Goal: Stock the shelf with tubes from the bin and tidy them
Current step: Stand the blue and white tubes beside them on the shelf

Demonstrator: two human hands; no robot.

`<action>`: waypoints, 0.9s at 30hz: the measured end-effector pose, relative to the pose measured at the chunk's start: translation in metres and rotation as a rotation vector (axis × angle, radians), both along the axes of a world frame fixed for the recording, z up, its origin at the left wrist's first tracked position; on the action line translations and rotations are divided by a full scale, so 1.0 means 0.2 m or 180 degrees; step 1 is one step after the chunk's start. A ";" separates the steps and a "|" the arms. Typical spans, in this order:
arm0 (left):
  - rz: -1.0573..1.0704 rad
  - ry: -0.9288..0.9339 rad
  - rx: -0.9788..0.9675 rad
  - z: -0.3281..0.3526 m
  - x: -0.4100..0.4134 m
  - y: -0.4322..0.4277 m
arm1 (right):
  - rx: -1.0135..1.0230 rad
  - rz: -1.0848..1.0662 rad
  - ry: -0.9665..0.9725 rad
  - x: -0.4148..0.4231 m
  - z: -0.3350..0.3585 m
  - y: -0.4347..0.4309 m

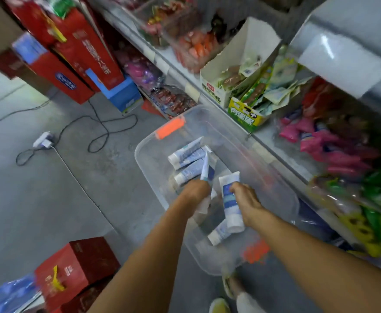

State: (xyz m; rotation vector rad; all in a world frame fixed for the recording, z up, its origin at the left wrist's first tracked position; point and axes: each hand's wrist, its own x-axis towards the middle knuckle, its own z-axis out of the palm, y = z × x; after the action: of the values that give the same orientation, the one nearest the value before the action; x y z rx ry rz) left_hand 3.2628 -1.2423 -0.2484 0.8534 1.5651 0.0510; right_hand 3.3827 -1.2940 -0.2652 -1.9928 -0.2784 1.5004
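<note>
A clear plastic bin [149,163] with orange latches sits on the floor beside the shelf [273,154]. Several white-and-blue tubes [188,154] lie in its far half, and one more tube [217,234] lies near its front. My left hand [196,190] reaches into the bin and grips a tube [205,167] that points up and away. My right hand [247,201] grips another white-and-blue tube [229,199], cap end toward me, above the bin.
Shelf tiers on the right hold snack packets and a cardboard display box [237,71]. Red gift boxes [81,48] stand at the back left, another red box [76,267] at the lower left. A power strip with cables [43,140] lies on the concrete floor.
</note>
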 end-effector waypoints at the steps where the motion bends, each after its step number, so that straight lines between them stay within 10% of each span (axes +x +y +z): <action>1: 0.0073 -0.0066 0.0014 0.07 0.00 -0.06 | 0.0101 -0.0038 0.0009 0.02 0.04 -0.04; 18: 0.0266 -0.1470 0.1078 1.07 0.32 -1.01 | 0.1409 0.0002 0.0755 0.36 1.10 -1.08; 27: -0.0277 -0.1833 0.1832 1.40 0.76 -1.56 | 0.1688 0.0643 -0.0460 0.74 1.53 -1.83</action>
State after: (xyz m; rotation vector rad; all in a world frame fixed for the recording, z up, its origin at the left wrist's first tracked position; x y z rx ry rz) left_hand 3.4157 -1.5537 0.0310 1.2201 0.9683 0.6532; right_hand 3.5308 -1.6601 0.0401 -1.6747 -0.8649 1.2313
